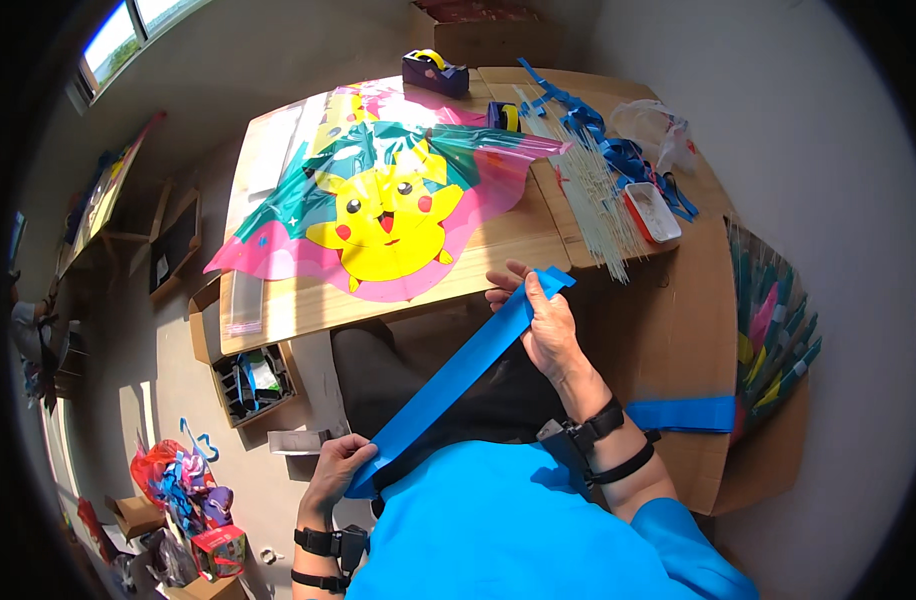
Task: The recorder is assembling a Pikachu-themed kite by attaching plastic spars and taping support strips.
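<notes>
A long flat blue ribbon (450, 388) stretches slantwise across my lap, from lower left to upper right. My left hand (340, 468) pinches its lower end between thumb and fingers, near my waist. Its upper end is in my right hand (544, 318), the thumb pressed on it and some fingers spread apart. Just beyond lies a thin plastic kite sheet (378, 228), pink and green with a yellow cartoon figure, on the wooden table (478, 300). Neither hand touches the kite.
On the table's right are thin sticks (590, 190), loose blue strips (623, 155), a red-and-white tray (654, 212) and a clear plastic bag (663, 135). Two tape dispensers (435, 76) stand at the back. A cardboard box (698, 400) is at my right, an open box (253, 385) on the floor left.
</notes>
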`<state>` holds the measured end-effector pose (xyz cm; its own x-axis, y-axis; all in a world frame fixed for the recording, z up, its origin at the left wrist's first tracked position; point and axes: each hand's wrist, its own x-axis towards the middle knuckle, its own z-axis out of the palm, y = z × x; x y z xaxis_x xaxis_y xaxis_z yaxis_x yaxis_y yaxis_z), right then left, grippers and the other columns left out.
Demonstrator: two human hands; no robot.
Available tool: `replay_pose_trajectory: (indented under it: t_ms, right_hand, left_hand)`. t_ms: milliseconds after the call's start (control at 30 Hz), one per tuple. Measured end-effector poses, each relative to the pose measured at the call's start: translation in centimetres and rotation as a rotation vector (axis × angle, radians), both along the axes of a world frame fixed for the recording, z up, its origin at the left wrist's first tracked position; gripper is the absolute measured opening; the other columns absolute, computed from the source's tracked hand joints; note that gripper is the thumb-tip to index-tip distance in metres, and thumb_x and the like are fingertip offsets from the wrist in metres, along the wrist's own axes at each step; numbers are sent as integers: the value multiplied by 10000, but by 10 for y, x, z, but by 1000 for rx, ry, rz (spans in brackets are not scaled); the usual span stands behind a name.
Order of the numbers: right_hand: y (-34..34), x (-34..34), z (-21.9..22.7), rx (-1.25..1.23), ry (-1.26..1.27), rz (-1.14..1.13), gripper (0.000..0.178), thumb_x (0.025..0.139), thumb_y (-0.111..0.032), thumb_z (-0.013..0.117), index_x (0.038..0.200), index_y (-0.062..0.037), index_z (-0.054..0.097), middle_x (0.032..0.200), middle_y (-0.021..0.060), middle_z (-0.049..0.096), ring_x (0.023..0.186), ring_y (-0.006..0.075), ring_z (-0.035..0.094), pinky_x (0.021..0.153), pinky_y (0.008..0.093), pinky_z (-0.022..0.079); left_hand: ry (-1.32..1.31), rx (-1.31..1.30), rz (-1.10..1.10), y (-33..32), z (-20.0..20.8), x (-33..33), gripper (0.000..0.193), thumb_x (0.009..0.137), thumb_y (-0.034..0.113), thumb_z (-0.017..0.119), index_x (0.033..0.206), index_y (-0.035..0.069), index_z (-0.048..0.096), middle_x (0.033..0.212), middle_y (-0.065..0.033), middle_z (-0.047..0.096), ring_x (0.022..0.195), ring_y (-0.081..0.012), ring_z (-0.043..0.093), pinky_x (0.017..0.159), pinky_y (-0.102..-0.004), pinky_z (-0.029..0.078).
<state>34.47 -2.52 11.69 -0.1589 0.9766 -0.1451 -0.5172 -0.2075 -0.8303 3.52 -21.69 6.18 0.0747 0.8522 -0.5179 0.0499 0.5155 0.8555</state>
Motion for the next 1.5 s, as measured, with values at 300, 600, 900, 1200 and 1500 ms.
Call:
replay_pose_trajectory:
  t_ms: [300, 600, 900, 1200, 1500]
  right_hand:
    - [-23, -61, 9, 151, -170, 578, 446, 993, -435, 428, 1085, -25, 578, 797, 112, 656, 547, 71, 529, 567, 199, 455]
    - [5, -80, 2, 374, -461, 523, 701, 970, -546, 335, 1509, -122, 183, 1438, 158, 436, 1387, 300, 333, 1133, 427, 269]
    - [6, -101, -37, -149, -295, 208, 403, 863, -247, 726, 1116, 10, 547, 998, 60, 623, 837, 64, 579, 717, 201, 507]
    - [35, -109, -68, -7, -763, 231, 126, 878, -93, 646, 852, 31, 643, 736, 60, 624, 663, 102, 563, 605, 256, 451]
    - [38, -122, -103, -242, -417, 137, 130, 874, -78, 694, 915, 28, 633, 782, 14, 633, 735, 50, 569, 653, 191, 477]
  left_hand:
    - [307, 426, -156, 62, 45, 19, 612, 880, 428, 646, 1317, 21, 511, 1276, -138, 574, 1210, -251, 513, 996, -362, 415]
    - [-644, 74, 137, 126, 59, 85, 615, 961, 388, 551, 1415, 6, 386, 1199, -114, 568, 1044, -127, 576, 891, -274, 489]
    - [-221, 158, 576, 150, 17, 93, 188, 906, 154, 671, 1000, -9, 667, 789, -30, 664, 670, -56, 618, 580, -174, 487]
    - [-330, 10, 592, 176, -2, 77, 181, 906, 135, 665, 973, -33, 670, 889, -37, 633, 754, -46, 584, 634, -175, 463]
    - [28, 105, 543, 185, -50, 70, 80, 854, 55, 706, 847, -14, 667, 727, 7, 598, 658, -26, 533, 579, -185, 434]
